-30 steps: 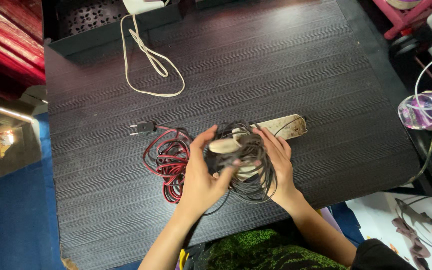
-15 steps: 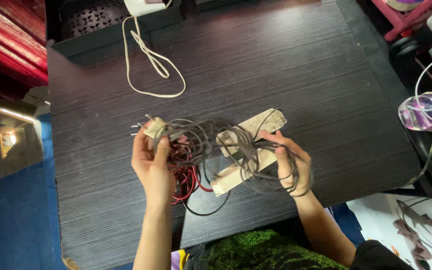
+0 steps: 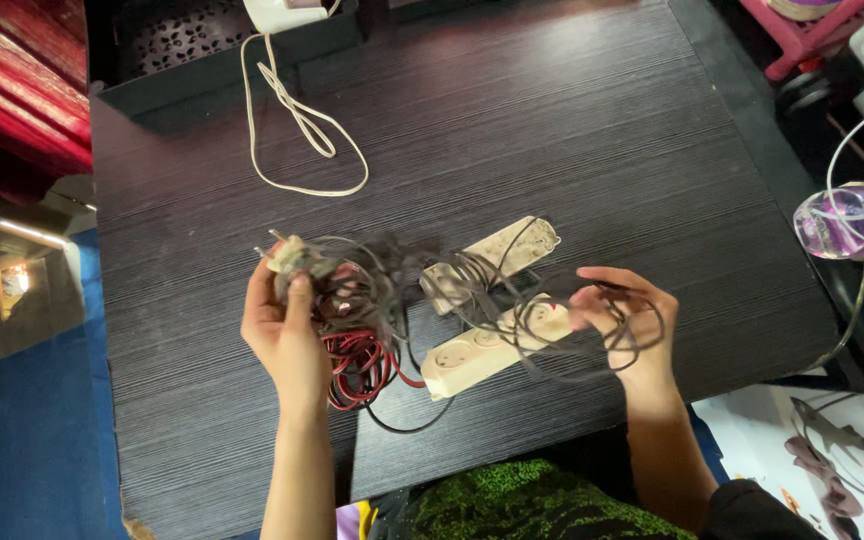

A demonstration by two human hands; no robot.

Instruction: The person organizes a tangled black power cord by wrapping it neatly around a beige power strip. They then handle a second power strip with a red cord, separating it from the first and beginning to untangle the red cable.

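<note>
Left hand point(image 3: 282, 325): I pinch the plug point(image 3: 287, 256) between thumb and fingers, lifted just above the tabletop point(image 3: 552, 110).
Right hand point(image 3: 624, 325): my fingers are curled around several loops of the grey cord point(image 3: 472, 290), holding them up and apart from the rest.
Where it is: the cord runs from my left hand across to my right, draped over two power strips point(image 3: 487, 345); the near strip lies on the tabletop between my hands, the far one just behind it.
Handling: I judge the cord light, limp and springy; its loops slide over each other and snag easily. The strips look rigid, plastic, heavier than the cord, so they would drag if I pull.
Where to hold: the plug body gives a firm, hard grip; the cord is best held by a bunch of loops, not one strand.
Looks: thin dark grey cord, tangled in loose coils; cream strips, scuffed and dirty.
Nearby: a red wire coil point(image 3: 362, 362) lies under my left hand; a white cable point(image 3: 297, 130) lies well apart at the far side.
</note>
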